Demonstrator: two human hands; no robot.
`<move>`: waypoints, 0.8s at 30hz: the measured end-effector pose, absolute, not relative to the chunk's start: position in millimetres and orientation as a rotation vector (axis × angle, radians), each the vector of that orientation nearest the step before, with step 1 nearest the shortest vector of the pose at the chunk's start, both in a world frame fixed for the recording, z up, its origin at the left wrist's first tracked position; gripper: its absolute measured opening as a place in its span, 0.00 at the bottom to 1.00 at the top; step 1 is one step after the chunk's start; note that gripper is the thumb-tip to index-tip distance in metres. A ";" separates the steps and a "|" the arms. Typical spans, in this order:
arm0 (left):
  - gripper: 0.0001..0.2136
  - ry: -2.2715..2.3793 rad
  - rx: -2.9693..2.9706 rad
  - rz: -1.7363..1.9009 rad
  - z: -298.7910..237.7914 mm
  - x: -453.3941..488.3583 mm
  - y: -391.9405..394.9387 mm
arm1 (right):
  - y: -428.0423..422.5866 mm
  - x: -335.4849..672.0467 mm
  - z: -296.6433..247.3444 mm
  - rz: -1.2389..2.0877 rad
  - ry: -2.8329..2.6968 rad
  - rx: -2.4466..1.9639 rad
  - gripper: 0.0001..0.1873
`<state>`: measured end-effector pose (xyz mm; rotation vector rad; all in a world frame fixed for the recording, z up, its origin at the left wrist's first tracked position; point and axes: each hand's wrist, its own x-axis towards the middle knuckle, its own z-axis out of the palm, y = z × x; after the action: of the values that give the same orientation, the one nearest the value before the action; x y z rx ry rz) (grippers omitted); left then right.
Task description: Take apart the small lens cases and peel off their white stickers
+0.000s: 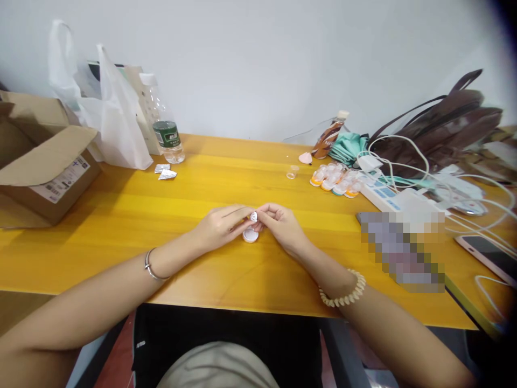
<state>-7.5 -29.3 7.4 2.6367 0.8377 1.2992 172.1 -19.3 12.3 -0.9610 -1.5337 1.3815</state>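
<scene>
Delicately, a small white piece (253, 216) is pinched by the left hand (226, 224) and right hand (281, 225), fingertips clamped on it. Beneath, at six o'clock, a white disc (250, 236) is seen on the yellow table (226, 277); a water bottle (167, 132) is placed at ten.

My left forearm (113, 280) bare, slanting forward and inward from lower left; right forearm (396, 318) bare, mirroring it from lower right. Left wrist (181, 250) nearly straight. Left hand (218, 226) back up, fingers (236, 216) stretched toward right, tips pinched. Right hand (285, 226) facing it, fingers curled, thumb (270, 220) against index. Both sets of fingertips close together, centred before me.
</scene>
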 end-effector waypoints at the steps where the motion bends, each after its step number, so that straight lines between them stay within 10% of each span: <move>1: 0.09 0.852 2.588 1.340 8.1 -6.6 -29.6 | -19.5 172.1 12.6 1.370 -1.549 -0.950 0.12; 7: 0.08 0.835 2.455 1.475 14.1 -2.1 -32.4 | -25.4 174.0 17.7 0.781 -1.851 -0.913 0.09; 24: 0.10 1.033 2.201 1.269 3.8 -11.7 -19.3 | 58.7 224.9 -11.1 0.613 -1.652 -1.407 0.11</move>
<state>-11.7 -19.3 3.8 2.2013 1.0331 1.2690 224.9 58.7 -11.1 -1.4065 -1.6518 0.6131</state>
